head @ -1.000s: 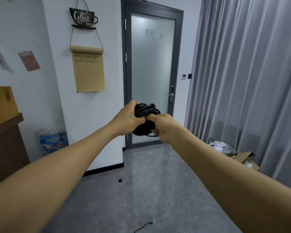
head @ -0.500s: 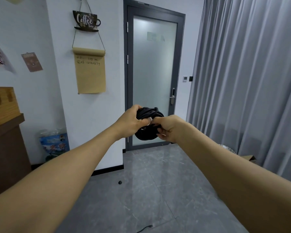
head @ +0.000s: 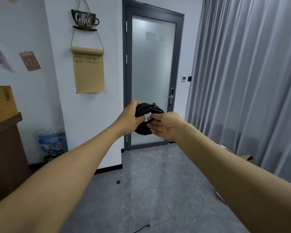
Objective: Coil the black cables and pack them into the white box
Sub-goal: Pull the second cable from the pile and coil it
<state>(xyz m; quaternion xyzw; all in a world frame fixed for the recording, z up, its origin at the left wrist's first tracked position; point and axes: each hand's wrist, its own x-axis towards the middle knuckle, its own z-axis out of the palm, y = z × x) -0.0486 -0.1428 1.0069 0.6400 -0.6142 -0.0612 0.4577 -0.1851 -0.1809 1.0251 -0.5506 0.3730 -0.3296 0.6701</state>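
Note:
A black cable [head: 148, 110] is wound into a tight coil and held out at arm's length in front of the glass door. My left hand [head: 130, 117] grips the coil's left side with fingers wrapped round the loops. My right hand [head: 165, 125] pinches a strand at the coil's right side; its fingers hide the lower right part. Another black cable end [head: 142, 227] lies on the floor near the bottom edge. No white box is in view.
A frosted glass door [head: 151, 81] stands ahead, grey curtains [head: 245, 81] to the right. A brown cabinet [head: 5, 148] is at left, a plastic bag [head: 52, 145] by the wall, a cardboard box [head: 246, 158] near the curtains, a small black object [head: 118, 182] on the floor.
The view has shifted slightly, so the hands and coil sit lower and further right. My right hand has turned palm-up and loosened to a pinch on a strand.

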